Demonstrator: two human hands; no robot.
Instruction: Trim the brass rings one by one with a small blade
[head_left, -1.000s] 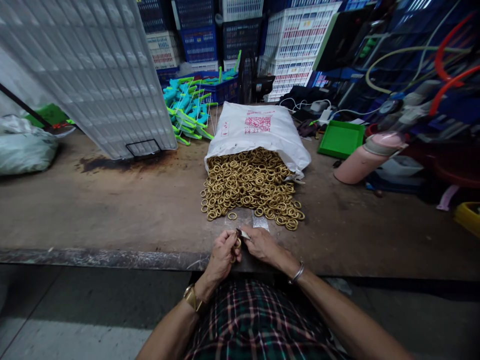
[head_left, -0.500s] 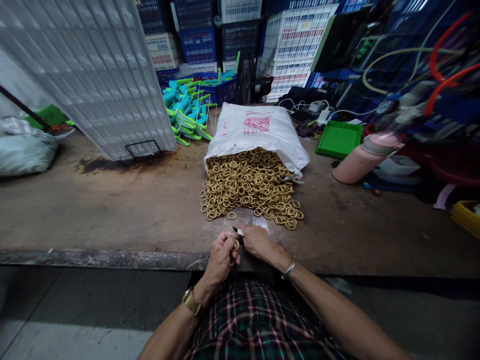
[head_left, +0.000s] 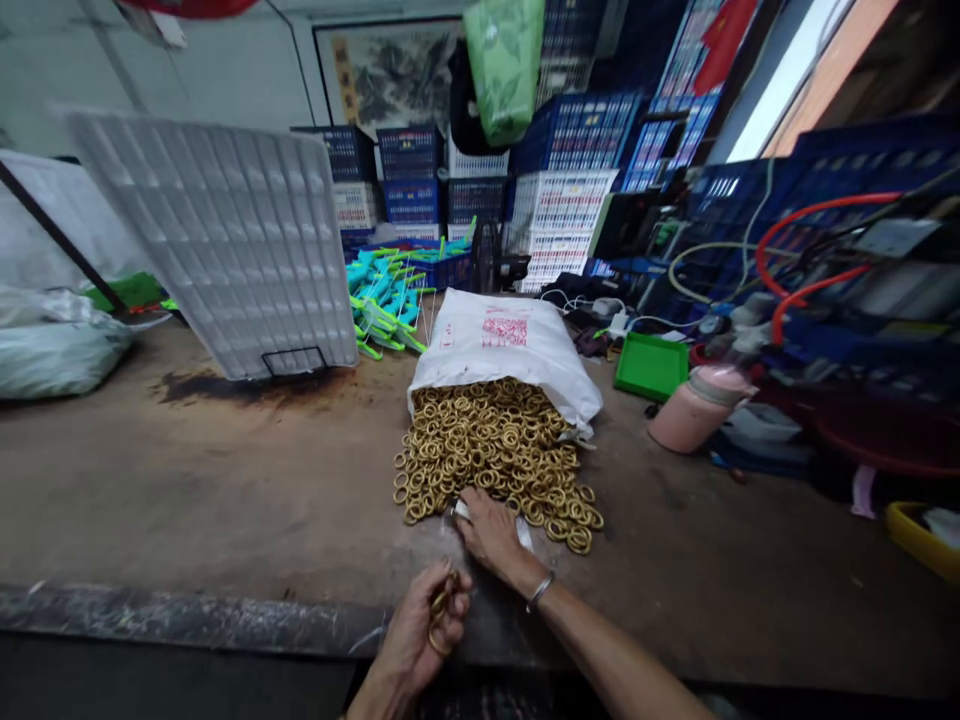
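Note:
My left hand is closed around a few gold-coloured rings near the table's front edge, with the palm turned partly up. Farther forward, my right hand reaches to the front of a heap of the same rings. It grips a small knife, of which only a pale, blade-like piece shows past the fingers; the rest is hidden. The right fingertips are at the heap's edge, and I cannot tell whether they touch a ring. The heap spills from the mouth of a white sack with red print.
A ribbed translucent panel leans at the left on the wooden table. Turquoise and green plastic pieces lie behind. To the right stand a green tray and a pink bottle. Stacked crates line the back.
My hands have moved apart: the right went forward to the ring heap with the knife, while the left stayed near the table edge holding rings. The camera view has tilted upward.

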